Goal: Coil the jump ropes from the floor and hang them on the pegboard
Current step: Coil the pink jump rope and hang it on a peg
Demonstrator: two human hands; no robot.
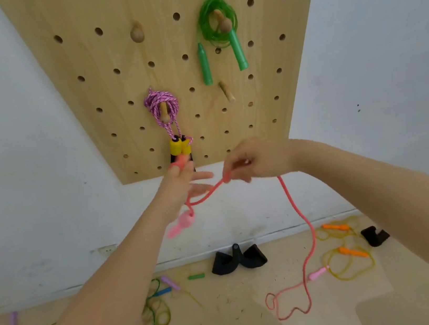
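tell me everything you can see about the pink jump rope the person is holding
The pink jump rope is a salmon-pink cord, seemingly soft and braided, with lighter pink handles. The left hand holds it near one end, where a blurred handle dangles below the palm. A short loop runs across to the right hand, which pinches the cord. From there it hangs down to the floor, where the rest lies in loose, uncoiled curves with the second handle resting on the floor. It is not yet hung.

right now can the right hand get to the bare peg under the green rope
Probably yes. The right hand pinches the pink rope just below the pegboard, and the bare peg juts out above it with nothing between. The green rope hangs higher, its handles beside the path, not across it.
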